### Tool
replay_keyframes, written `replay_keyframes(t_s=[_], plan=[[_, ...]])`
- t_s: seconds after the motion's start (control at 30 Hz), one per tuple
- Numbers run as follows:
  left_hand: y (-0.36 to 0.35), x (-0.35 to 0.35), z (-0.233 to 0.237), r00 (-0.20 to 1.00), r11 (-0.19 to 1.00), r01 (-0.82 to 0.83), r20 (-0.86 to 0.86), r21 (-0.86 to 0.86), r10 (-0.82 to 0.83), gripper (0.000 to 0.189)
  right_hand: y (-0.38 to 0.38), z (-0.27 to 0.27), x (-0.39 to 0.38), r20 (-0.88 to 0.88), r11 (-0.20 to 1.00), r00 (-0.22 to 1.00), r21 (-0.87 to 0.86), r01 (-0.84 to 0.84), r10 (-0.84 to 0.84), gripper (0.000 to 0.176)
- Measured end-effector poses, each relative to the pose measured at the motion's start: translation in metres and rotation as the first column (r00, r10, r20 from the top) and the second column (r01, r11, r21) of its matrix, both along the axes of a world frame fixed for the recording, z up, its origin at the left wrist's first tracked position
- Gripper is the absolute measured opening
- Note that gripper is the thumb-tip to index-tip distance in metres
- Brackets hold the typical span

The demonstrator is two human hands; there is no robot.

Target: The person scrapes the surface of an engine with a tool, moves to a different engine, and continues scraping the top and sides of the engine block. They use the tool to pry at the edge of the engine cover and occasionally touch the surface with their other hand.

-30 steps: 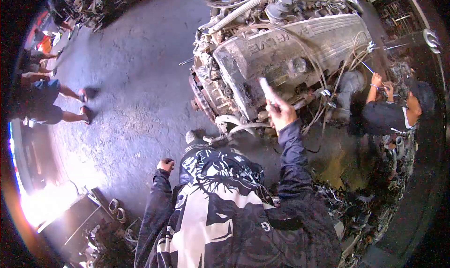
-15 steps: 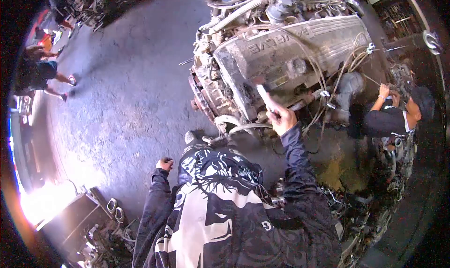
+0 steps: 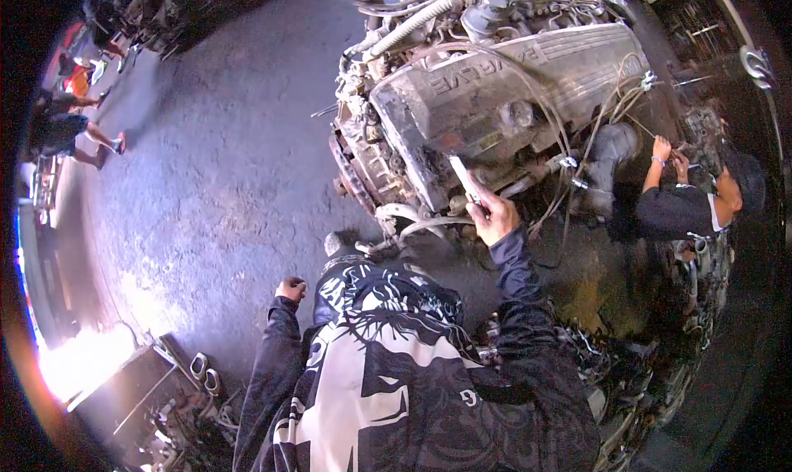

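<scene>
My right hand (image 3: 493, 218) is closed around a slim brush (image 3: 464, 177) with a pale body and a dark tip. Its tip lies over the lower left part of a grimy engine cover (image 3: 487, 88) marked with raised "VALVE" lettering. The cover belongs to a large engine (image 3: 363, 125) standing in front of me, with hoses and loose cables draped across it. Low at my left side, away from the engine, hangs my left hand (image 3: 290, 289), its fingers curled in and nothing showing in them.
At the right a co-worker (image 3: 689, 208) crouches, both hands raised at metal parts. Another person (image 3: 70, 129) is at the far left. Engine parts (image 3: 186, 406) lie at lower left, more parts (image 3: 627, 365) at lower right. A dark machine (image 3: 177, 10) stands at the back.
The brush has shifted slightly downward in view with my right hand. The co-worker's hands at the right have moved up and left. The person at far left has changed leg position.
</scene>
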State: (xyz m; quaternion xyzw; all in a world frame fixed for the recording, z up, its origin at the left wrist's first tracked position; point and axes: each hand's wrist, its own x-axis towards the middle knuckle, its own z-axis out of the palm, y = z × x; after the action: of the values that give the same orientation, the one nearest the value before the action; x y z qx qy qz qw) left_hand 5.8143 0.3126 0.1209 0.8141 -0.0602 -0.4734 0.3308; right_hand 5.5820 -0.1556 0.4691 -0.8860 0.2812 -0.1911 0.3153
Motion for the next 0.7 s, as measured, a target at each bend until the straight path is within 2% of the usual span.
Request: replay_keyframes(t_s=[0.1,0.17,0.2,0.23,0.3,0.43,0.47,0.5,0.53,0.63,0.7], plan=[[-0.001,-0.002,0.007,0.999,0.999,-0.028,-0.016,0.039,0.028,0.023,0.003,0.001,0.0,-0.012,0.999,0.999,0.035,0.035,-0.035,0.061],[0.003,-0.001,0.003,0.997,0.998,-0.061,-0.042,0.001,0.061,0.027,0.017,0.006,0.001,-0.225,0.983,0.967,0.114,0.146,-0.117,0.056],[0.004,-0.001,0.001,0.997,0.998,-0.057,-0.042,0.001,0.057,0.027,0.016,0.0,-0.002,-0.147,0.998,0.987,0.005,0.065,-0.063,0.056],[0.003,0.0,0.001,0.998,0.999,-0.037,-0.046,0.004,0.037,0.027,0.013,-0.001,-0.004,-0.147,0.997,0.986,0.004,0.073,-0.072,0.056],[0.002,0.001,-0.002,0.999,1.0,-0.017,-0.051,0.007,0.018,0.027,0.005,-0.001,-0.006,-0.034,0.997,0.997,-0.029,0.07,-0.071,0.06],[-0.003,0.0,0.01,0.999,0.999,-0.038,-0.033,0.035,0.039,0.027,0.014,-0.011,-0.008,-0.068,0.992,0.99,0.002,0.124,-0.123,0.057],[-0.005,0.0,0.012,0.999,0.998,-0.023,-0.034,0.053,0.025,0.027,0.009,-0.013,-0.009,0.042,0.996,0.997,-0.064,0.063,-0.06,0.057],[-0.005,0.0,0.014,0.999,0.998,-0.015,-0.035,0.053,0.017,0.027,0.006,-0.011,-0.014,0.041,0.995,0.997,-0.064,0.07,-0.068,0.057],[-0.006,0.001,0.016,0.999,0.998,-0.008,-0.038,0.058,0.01,0.027,0.003,-0.006,-0.016,0.002,0.984,0.985,0.054,0.171,-0.171,0.057],[-0.009,0.002,0.019,1.0,0.998,-0.003,-0.019,0.066,0.004,0.027,0.002,0.016,-0.014,0.01,0.914,0.944,0.254,0.316,-0.33,0.055],[-0.007,0.005,0.02,1.0,0.997,0.01,0.001,0.076,-0.01,0.027,-0.003,0.003,-0.018,0.039,0.942,0.962,0.218,0.255,-0.27,0.057]])
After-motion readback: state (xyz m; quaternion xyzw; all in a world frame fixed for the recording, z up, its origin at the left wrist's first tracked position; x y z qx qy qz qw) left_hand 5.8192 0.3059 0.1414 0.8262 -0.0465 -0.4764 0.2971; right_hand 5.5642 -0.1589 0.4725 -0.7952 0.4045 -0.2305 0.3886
